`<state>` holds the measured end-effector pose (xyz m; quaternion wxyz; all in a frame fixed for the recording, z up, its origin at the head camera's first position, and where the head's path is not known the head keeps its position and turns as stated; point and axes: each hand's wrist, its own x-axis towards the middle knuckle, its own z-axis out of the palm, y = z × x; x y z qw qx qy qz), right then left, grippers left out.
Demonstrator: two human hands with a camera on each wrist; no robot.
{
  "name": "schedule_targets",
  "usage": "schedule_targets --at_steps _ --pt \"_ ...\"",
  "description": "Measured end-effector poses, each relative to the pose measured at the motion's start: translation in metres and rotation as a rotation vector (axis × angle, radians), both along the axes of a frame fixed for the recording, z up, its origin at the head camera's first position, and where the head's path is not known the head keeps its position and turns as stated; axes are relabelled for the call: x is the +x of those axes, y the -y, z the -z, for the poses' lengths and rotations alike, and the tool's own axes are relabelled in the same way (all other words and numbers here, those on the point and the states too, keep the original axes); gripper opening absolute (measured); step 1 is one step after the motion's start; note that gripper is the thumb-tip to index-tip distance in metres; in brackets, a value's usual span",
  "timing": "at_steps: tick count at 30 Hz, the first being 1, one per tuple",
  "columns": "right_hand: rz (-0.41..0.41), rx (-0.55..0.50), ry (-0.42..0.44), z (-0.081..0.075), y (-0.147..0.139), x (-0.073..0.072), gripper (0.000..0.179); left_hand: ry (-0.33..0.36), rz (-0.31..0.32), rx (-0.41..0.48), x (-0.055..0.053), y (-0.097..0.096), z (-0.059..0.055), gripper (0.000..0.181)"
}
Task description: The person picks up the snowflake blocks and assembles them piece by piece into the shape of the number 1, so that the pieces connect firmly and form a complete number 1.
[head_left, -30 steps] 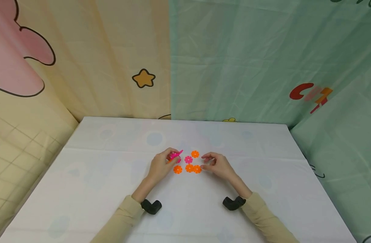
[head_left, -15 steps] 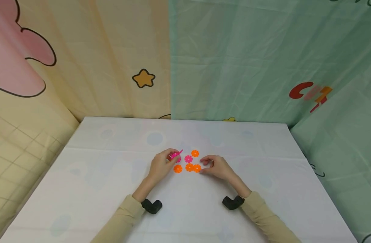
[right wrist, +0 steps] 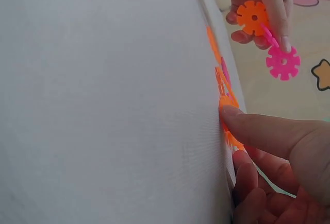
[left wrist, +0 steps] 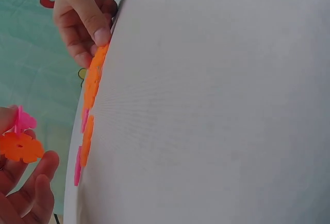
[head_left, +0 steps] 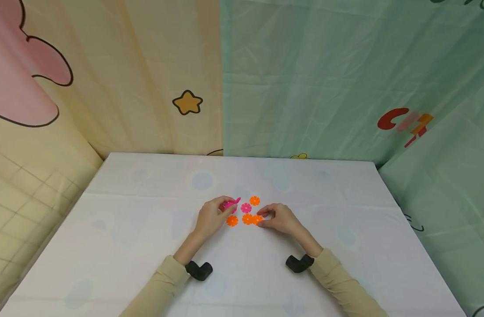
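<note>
Between thumb and fingers my left hand (head_left: 209, 219) pinches a small joined piece of notched plastic building discs, held above the table. The right wrist view shows its orange disc (right wrist: 252, 17) and pink discs (right wrist: 282, 63) slotted together at angles. My right hand (head_left: 283, 219) has thumb and fingertips at opposite edges of an orange notched disc (head_left: 256, 218) on the table, gripping it. Another orange disc (head_left: 247, 219) lies right against that one. Around them lie a pink disc (head_left: 246, 208), an orange disc (head_left: 254, 200) behind it, and an orange disc (head_left: 232, 220) below my left thumb.
The discs sit near the middle of a table with a white cloth (head_left: 242, 281). Printed curtains (head_left: 297, 79) hang behind its far edge and along both sides. A black camera mount (head_left: 199, 270) juts from the left wrist, another (head_left: 299, 263) from the right.
My right hand has moved left onto the rightmost orange disc, its fingers closing in. My left hand has lowered slightly and tilted its joined piece. The other discs have stayed put.
</note>
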<state>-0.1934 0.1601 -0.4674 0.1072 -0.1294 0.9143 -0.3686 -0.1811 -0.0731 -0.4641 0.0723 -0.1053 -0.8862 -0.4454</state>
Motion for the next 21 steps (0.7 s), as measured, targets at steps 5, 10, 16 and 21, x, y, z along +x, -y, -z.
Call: schedule_targets --at_steps 5,10,16,21 --pt "0.008 -0.032 -0.014 0.002 -0.003 0.001 0.026 0.027 0.012 -0.010 0.001 -0.003 0.002 0.022" --pt "-0.015 -0.076 -0.026 0.002 -0.008 0.003 0.025 0.027 0.010 -0.011 0.002 -0.005 0.001 0.020" --pt "-0.003 -0.101 0.012 -0.001 -0.011 0.003 0.021 0.024 0.024 -0.011 0.002 -0.004 -0.003 0.019" --pt "0.033 -0.113 0.024 -0.006 -0.008 0.003 0.018 0.015 0.036 -0.022 0.000 -0.004 -0.006 0.019"
